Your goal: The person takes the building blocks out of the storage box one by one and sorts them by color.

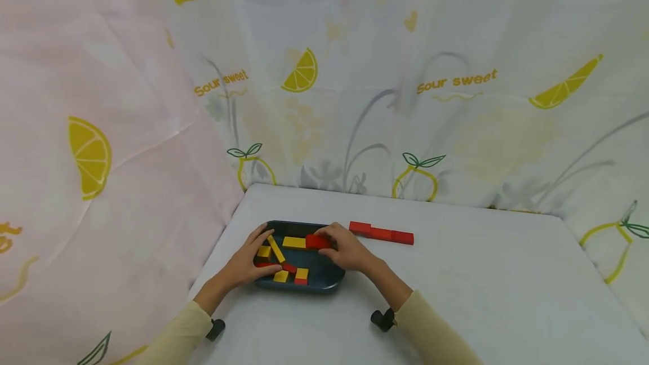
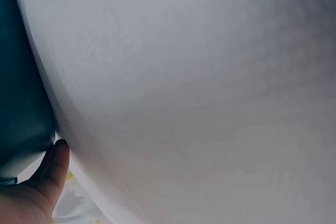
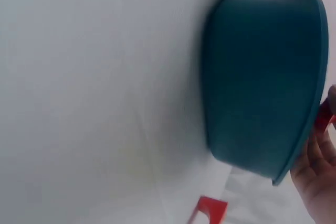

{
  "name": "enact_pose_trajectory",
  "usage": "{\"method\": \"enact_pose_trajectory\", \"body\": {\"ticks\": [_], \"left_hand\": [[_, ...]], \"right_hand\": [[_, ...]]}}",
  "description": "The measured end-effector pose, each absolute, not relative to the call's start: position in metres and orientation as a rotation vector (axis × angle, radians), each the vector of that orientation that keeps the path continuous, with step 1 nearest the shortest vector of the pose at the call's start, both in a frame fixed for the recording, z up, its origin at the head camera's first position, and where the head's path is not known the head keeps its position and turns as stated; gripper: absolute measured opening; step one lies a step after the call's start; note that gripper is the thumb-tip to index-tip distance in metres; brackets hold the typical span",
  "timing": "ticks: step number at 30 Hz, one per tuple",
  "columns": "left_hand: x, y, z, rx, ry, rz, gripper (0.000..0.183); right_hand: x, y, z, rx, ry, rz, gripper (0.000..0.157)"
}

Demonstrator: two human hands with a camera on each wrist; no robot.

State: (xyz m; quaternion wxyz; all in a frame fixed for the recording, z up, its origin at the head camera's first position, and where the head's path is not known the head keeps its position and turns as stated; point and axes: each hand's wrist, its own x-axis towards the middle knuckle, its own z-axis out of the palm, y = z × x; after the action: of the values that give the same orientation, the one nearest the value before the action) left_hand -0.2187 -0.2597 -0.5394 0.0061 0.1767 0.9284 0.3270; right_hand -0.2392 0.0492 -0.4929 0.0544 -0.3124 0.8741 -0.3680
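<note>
A dark teal tray (image 1: 321, 268) with several red and yellow blocks in it sits between the hands. At its far right side, my right hand (image 1: 350, 249) pinches a red block (image 1: 317, 242), beside a long yellow block (image 1: 294, 243). My left hand (image 1: 243, 266) rests at the tray's left side, fingers and thumb spread, the thumb reaching in over the blocks. A thin yellow stick (image 1: 276, 249) lies slanted near it. In the left wrist view the hand (image 2: 37, 195) shows at the tray's side (image 2: 21, 87). The right wrist view has the red block (image 3: 324, 117) by the rim.
Red blocks (image 1: 381, 234) lie in a row on the white table (image 1: 481, 286), right of the tray. Behind the table and on the left hangs lemon-printed cloth (image 1: 324, 123). Dark wrist-worn devices (image 1: 382, 320) show near both cuffs.
</note>
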Motion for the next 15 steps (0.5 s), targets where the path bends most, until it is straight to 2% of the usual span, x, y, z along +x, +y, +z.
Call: {"method": "enact_pose_trajectory", "body": {"ticks": [15], "left_hand": [[-0.218,-0.257,-0.544,0.54,2.916,1.047,0.093]], "right_hand": [[-0.231,0.091,-0.481,-0.987,2.742,-0.981,0.034]]}}
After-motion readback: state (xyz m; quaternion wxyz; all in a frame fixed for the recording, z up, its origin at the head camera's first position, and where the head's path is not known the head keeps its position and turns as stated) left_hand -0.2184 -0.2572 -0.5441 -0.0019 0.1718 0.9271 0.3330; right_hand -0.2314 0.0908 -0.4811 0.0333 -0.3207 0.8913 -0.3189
